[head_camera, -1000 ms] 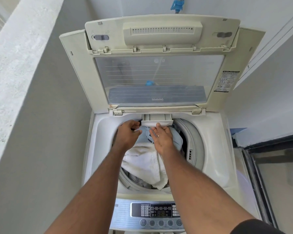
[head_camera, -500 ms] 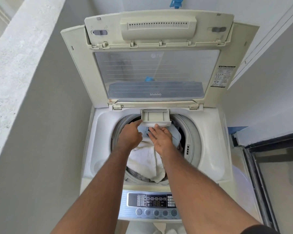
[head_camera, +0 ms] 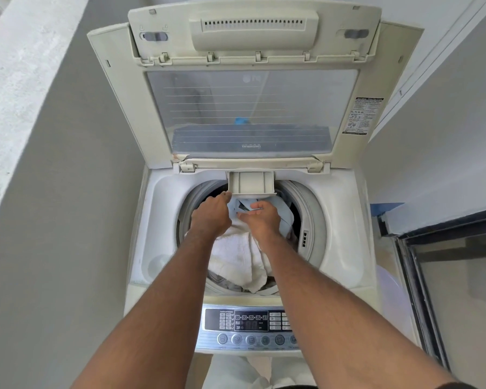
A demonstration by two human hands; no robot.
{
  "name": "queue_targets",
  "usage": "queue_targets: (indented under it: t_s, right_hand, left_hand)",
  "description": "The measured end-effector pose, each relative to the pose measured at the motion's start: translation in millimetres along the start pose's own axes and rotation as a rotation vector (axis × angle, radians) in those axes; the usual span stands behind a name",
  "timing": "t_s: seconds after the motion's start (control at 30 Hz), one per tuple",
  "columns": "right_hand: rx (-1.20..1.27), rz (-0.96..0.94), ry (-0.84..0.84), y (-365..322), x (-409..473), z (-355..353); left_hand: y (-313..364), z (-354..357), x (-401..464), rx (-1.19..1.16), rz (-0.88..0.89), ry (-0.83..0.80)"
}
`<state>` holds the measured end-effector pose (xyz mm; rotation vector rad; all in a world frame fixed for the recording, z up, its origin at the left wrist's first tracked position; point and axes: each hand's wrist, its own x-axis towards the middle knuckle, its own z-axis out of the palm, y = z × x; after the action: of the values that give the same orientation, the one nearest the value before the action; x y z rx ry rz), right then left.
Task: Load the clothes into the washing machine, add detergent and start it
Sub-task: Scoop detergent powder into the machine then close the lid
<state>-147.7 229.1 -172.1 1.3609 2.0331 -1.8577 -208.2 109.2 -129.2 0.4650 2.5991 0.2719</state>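
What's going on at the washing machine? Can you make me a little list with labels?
lid: open, standing up at the back
detergent drawer: pulled out over the back of the drum
drum: holds a white towel in front, light blue clothes behind
left hand: fingertips touch the drawer's front left corner
right hand: just under the drawer, over the blue clothes; whether it holds anything cannot be told
control panel: front edge, display shows digits too blurry to read
detergent: none visible
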Motion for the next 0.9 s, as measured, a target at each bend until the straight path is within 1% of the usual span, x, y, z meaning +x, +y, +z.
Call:
queue_targets:
  t_s: [0.1, 0.2, 0.3, 0.37, 0.53, 0.7, 0.8, 0.9]
  right_hand:
    - [-0.036, -0.027, 0.029, 0, 1, 0]
    - [-0.071, -0.037, 0.078, -3, 3, -4]
    - [-0.154, -0.11, 0.099, -9, 3, -12]
    - [-0.208, -0.167, 0.093, -19, 1, -19]
    - [-0.32, -0.324, 0.055, -50, -8, -38]
    - [-0.381, -0.457, -0.011, -88, -26, -47]
    - [-0.41, -0.523, -0.088, -110, -44, -43]
    - [-0.446, -0.618, -0.159, -132, -65, -31]
  left_hand:
    - [-2, -1, 0, 0.004, -0.021, -0.007]
    - [-2, -4, 0, -0.046, -0.007, -0.03]
    - [-5, -7, -5, -0.084, 0.017, -0.043]
    - [-10, -9, -11, -0.122, -0.003, 0.001]
    - [-20, -27, -29, -0.211, -0.098, 0.179]
    - [-26, -58, -59, -0.269, -0.095, 0.284]
    - [-30, -80, -82, -0.298, -0.092, 0.376]
    - [-34, -107, -113, -0.351, -0.105, 0.433]
